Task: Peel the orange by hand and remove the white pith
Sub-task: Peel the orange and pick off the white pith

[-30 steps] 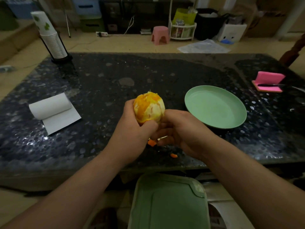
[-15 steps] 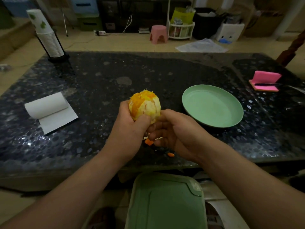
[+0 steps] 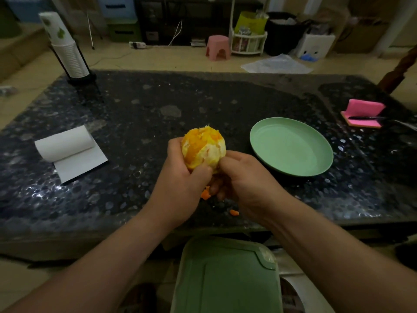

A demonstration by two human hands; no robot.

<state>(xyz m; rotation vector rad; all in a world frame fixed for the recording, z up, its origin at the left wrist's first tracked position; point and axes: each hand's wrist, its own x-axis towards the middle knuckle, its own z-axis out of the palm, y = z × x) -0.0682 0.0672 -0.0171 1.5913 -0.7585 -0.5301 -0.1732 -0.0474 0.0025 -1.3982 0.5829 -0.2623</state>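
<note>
Orange point(image 3: 203, 147) held just left of the green plate point(image 3: 291, 146).
We grip it in our left hand point(image 3: 180, 184), long axis near upright, ragged end up; our right hand point(image 3: 246, 181) pinches its lower right side. Open table point(image 3: 135, 109) lies left of the plate.

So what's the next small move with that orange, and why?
Probably the right hand should pinch away the pale pith by its fingertips, while the left hand grips the round, mostly peeled orange: whitish patches still cover its near side.
</note>
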